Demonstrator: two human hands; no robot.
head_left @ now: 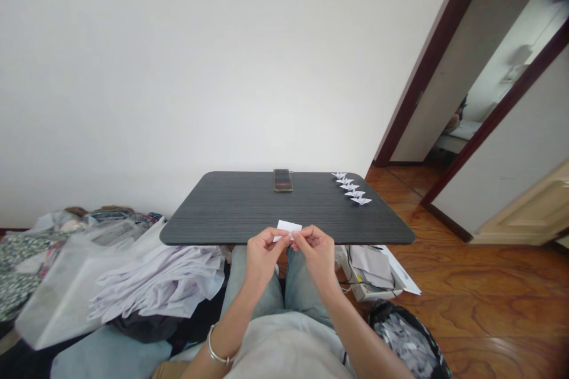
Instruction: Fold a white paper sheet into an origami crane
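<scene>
- Two hands, the left hand (263, 259) and the right hand (317, 254), are held close together over the lap, just at the near table edge.
- Grip: narrow on both sides; the fingertips of each hand pinch the paper slip (288, 229) from either side.
- Paper slip: small, white, above the fingertips, long axis running roughly left to right and slightly tilted; neither hand is clearly nearer.
- Table (231, 213): dark, striped top, directly ahead of the hands.
- On it: a phone (283, 180) near the far edge, and a row of five paper cranes (351, 188) toward the far right corner.
- Around: a bangle (214, 346) on the left wrist, white cloth (155, 284) at left, a wood floor (471, 290) at right, and a doorway (484, 71) beyond.
</scene>
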